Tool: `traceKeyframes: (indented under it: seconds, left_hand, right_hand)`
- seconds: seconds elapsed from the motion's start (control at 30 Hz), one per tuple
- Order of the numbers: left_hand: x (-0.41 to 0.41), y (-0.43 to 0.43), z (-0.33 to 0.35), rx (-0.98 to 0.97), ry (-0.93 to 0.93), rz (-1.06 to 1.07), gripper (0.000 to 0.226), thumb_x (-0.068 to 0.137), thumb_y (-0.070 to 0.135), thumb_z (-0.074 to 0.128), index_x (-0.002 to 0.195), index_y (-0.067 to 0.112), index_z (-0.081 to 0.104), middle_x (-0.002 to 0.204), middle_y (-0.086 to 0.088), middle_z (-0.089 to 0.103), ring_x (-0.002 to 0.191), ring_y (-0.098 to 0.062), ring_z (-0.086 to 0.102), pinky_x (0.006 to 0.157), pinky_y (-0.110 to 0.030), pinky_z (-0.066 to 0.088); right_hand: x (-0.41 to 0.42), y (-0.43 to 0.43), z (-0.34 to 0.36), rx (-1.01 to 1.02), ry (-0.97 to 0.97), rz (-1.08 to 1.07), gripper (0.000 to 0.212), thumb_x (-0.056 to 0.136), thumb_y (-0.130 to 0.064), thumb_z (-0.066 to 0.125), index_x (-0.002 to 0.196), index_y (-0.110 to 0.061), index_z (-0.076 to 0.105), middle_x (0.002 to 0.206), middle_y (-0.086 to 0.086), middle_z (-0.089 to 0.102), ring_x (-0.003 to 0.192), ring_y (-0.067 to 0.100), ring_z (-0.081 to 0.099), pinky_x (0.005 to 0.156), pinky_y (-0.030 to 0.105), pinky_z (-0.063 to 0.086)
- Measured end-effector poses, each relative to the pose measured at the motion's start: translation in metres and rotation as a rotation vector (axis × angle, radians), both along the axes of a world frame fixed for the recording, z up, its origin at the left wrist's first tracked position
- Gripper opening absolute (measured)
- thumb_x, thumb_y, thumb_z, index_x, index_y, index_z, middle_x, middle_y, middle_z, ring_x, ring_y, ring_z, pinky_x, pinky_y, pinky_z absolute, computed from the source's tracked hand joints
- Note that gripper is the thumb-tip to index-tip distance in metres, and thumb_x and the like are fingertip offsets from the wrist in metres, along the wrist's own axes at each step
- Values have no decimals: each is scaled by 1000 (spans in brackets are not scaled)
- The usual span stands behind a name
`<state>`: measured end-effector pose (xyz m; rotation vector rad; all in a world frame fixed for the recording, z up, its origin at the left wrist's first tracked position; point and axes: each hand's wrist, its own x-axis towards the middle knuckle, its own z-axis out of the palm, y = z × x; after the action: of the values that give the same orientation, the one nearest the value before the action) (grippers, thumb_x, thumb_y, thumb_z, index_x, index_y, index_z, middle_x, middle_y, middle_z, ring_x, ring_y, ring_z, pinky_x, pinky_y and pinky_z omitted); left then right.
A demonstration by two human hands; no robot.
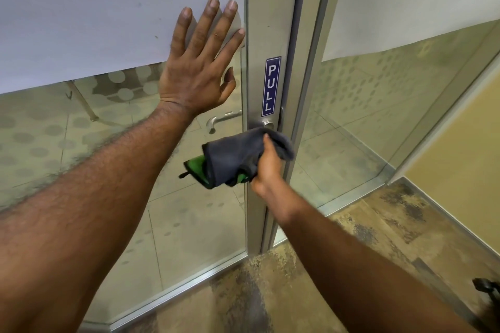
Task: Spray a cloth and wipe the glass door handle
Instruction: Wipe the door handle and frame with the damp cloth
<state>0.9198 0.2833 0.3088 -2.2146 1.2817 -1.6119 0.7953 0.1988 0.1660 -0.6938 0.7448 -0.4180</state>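
Observation:
My left hand (198,62) lies flat with spread fingers against the glass door (121,21), just left of its metal frame (267,21). My right hand (267,167) grips a grey cloth with a green edge (238,155), wrapped over the near-side door handle, which is mostly hidden under it. Only the handle's round metal base (267,124) shows above the cloth. Through the glass I see the far-side lever handle (220,119). A blue PULL sign (271,86) sits on the frame above the handle.
A fixed glass panel (392,89) with frosted film stands to the right of the door, next to a tan wall (460,149). Mottled brown floor (311,278) lies below. A dark object (488,289) shows at the lower right edge.

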Motion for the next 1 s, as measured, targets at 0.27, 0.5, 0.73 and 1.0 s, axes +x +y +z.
traceKeyframes:
  seconds: [0.27,0.5,0.73,1.0]
  left_hand:
    - [-1,0,1,13,3,10,69,99,39,37,162,17,22,167,-16,18,152,-40,20,118,-58,7]
    - [1,-1,0,2,-4,4,69,99,40,37,162,17,22,167,-16,18,152,-39,20,118,-57,7]
    - [2,0,-2,-5,-10,1,69,98,39,38,162,17,23,167,-16,18,152,-39,20,118,-57,6]
    - [-1,1,0,4,-12,9,70,97,39,40,162,16,23,167,-17,19,152,-40,21,118,-56,6]
  right_hand:
    - [-2,0,-3,68,-34,0,45,93,-46,57,124,-14,58,124,14,66,112,32,64,97,47,52]
    - [-16,20,-23,-30,-22,125,33,90,-42,63,112,-18,57,114,11,69,105,26,67,89,46,56]
    - [-44,-6,-41,-352,54,165,31,87,-20,71,114,-15,56,106,12,69,101,25,68,79,36,57]
    - [-37,19,-21,-159,-43,165,28,92,-34,62,116,-19,58,108,6,71,102,16,67,81,30,54]
